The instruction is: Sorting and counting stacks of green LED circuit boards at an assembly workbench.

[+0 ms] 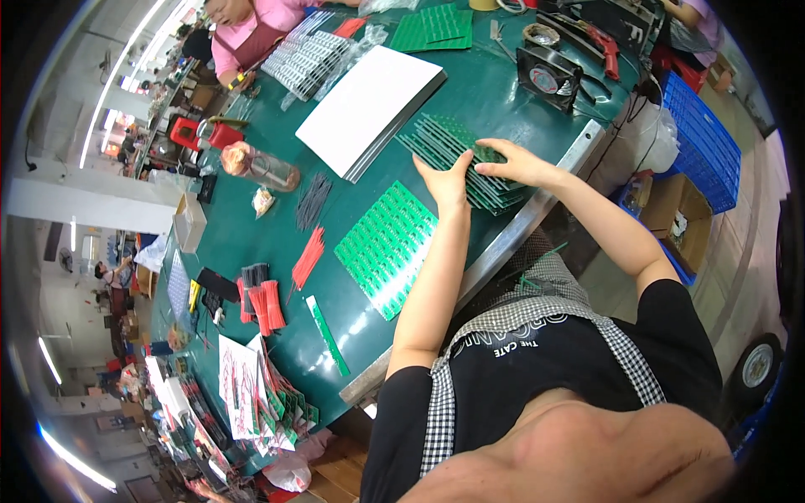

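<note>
A stack of green circuit boards (496, 198), its strips lying in slightly uneven layers, rests near the table's metal edge. My left hand (444, 178) grips the near left side of the stack, thumb and forefinger spread along it. At the far right side, my right hand (521, 165) has its fingers curled over the boards' edge. Left of my left forearm lies a green circuit board panel (387, 243) with rows of small parts. A narrow green board strip (325, 334) lies apart, closer to the front left. What is under the stack cannot be seen.
Bundles of red wires (309, 256) and dark wires (314, 201) lie left of the panel. Beyond stand a white board stack (369, 105), a bottle (262, 168) and a black fan (547, 77). Across the table sits a person in pink (239, 38). A blue crate (700, 142) is at right.
</note>
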A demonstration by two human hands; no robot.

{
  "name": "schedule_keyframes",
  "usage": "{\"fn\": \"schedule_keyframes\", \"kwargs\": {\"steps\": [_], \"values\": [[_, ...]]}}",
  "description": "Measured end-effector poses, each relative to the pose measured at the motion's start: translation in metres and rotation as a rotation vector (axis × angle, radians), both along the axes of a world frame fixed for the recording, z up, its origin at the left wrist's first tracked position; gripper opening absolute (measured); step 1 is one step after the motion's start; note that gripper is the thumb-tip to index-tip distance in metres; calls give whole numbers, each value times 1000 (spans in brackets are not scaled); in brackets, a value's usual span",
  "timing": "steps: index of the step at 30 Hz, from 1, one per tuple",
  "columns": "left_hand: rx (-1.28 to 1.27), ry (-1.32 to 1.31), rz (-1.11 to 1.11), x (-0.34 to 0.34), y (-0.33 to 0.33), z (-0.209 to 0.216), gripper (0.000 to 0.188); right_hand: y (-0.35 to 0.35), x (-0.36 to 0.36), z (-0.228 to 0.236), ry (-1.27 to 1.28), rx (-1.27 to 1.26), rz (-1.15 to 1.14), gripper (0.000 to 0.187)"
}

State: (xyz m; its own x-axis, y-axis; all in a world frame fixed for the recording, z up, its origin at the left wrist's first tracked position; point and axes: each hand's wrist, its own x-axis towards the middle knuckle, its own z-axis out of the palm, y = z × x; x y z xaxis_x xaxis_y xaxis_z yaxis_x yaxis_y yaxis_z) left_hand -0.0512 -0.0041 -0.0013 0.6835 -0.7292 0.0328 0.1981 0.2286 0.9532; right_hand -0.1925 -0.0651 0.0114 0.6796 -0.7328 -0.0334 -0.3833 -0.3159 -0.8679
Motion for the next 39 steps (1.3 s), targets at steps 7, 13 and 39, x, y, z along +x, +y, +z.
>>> {"fn": "schedule_keyframes", "kwargs": {"steps": [7,13,39], "values": [[2,-44,-36,9,7,-7,78,2,1,-1,-137,165,-25,68],[30,-45,-42,4,7,0,78,-25,-21,25,27,-435,-229,34],[6,-4,-11,-1,6,3,79,21,-5,20,22,-44,219,85]]}}
